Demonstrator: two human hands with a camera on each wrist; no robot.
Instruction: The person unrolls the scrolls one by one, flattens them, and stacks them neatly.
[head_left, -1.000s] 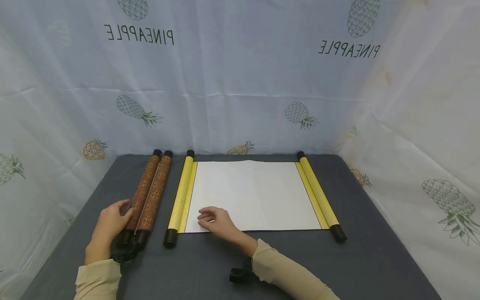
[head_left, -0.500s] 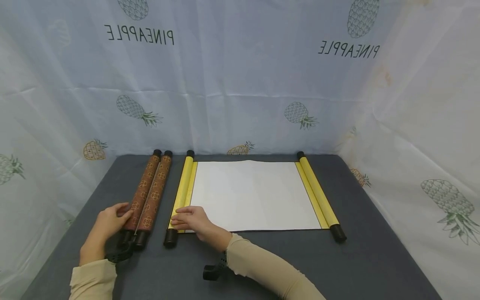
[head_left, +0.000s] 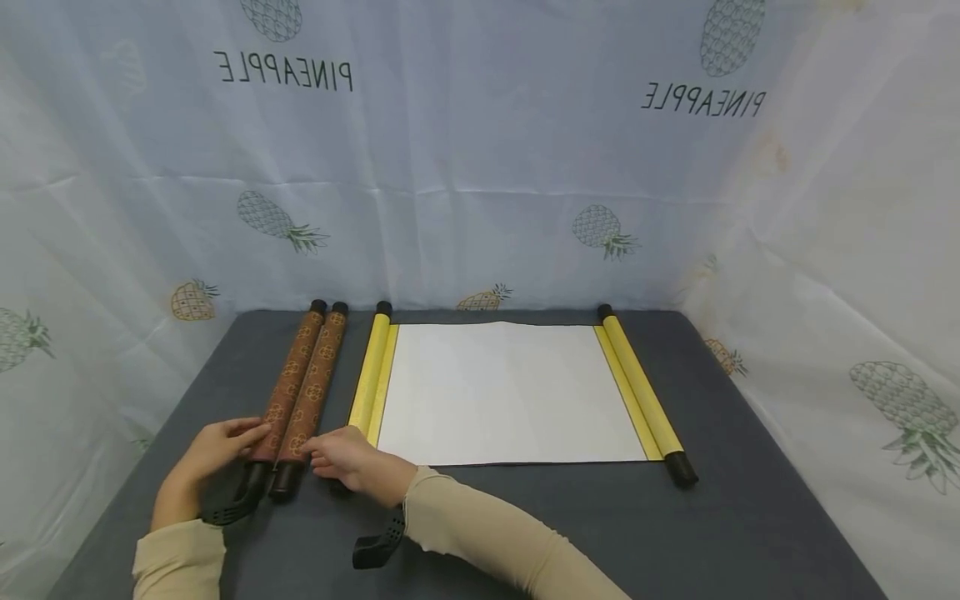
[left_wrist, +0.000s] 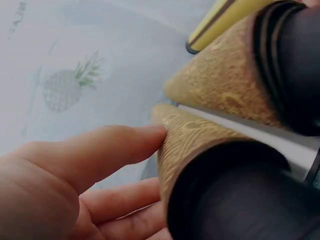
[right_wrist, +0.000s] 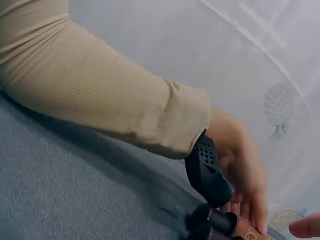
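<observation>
"Look at the right arm (head_left: 502, 529), slanting right across towards the left."

"The left arm (head_left: 177, 562) hardly slants; it comes nearly straight forward."

"How's the left hand (head_left: 212, 454) set?"

"Thumb (left_wrist: 115, 150) stretched out almost straight, and the fingers (left_wrist: 122, 202) slightly bent, spread apart from it."

"And the right hand (head_left: 356, 460)?"

"Fingers loosely bent, tips pointing towards the left hand."

"So they face each other."

"Yes, near but not touching. Both beige sleeves stop short of the hands."
</observation>
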